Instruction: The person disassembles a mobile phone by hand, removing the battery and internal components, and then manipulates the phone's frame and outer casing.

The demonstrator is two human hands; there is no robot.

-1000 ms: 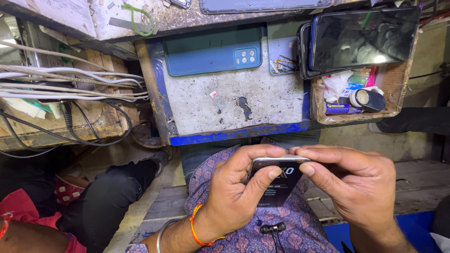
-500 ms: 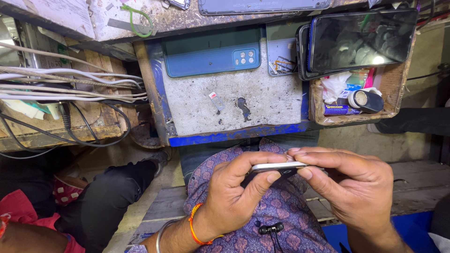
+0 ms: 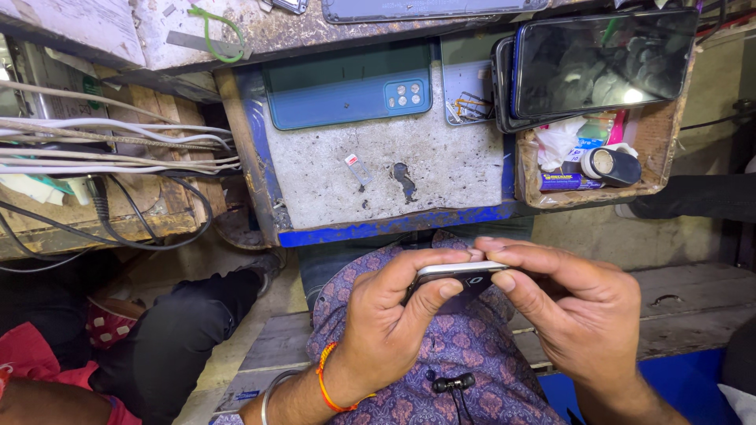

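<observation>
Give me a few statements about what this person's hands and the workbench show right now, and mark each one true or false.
1. Both hands grip one phone edge-on. True: the left hand and right hand hold the phone between them.
2. A blue phone back cover lies on the bench. True.
3. The wooden tray stands empty. False: it holds a small roll of tape and packets.
4. The left wrist is bare. False: it wears an orange thread band and a metal bangle.
5. A dark-screened phone rests over the tray. True.
</observation>
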